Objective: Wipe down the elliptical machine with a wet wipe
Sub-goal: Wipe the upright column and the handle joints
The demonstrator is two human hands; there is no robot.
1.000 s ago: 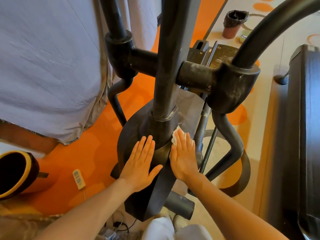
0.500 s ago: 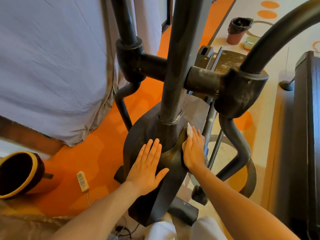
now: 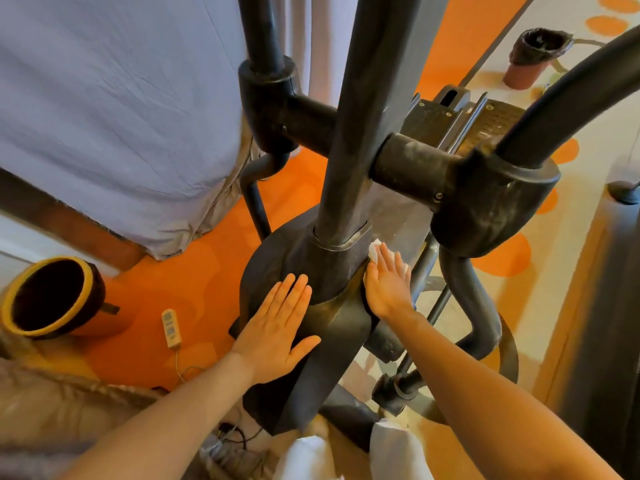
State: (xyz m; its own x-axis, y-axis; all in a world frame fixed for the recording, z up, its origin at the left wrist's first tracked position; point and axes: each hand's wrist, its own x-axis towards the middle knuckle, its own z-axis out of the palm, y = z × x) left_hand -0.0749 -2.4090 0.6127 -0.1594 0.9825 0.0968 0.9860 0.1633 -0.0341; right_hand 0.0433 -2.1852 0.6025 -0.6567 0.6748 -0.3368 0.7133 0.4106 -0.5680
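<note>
The dark grey elliptical machine (image 3: 353, 140) fills the middle of the head view, its centre post rising from a rounded housing (image 3: 277, 258). My left hand (image 3: 277, 327) lies flat on the left face of that housing, fingers straight. On the housing's right side, my right hand (image 3: 388, 282) presses a white wet wipe (image 3: 375, 249) with straight fingers. Only the wipe's top edge shows past my fingertips.
A grey-covered object (image 3: 110, 109) stands at the left. On the orange floor sit a yellow-rimmed bin (image 3: 52, 299) and a power strip (image 3: 171, 328). A black treadmill (image 3: 609, 306) runs along the right edge. A small lined bin (image 3: 533, 60) stands far back.
My right hand has slid with the wipe up and round the right side of the housing, closer to the post's base. My left hand has stayed flat on the housing.
</note>
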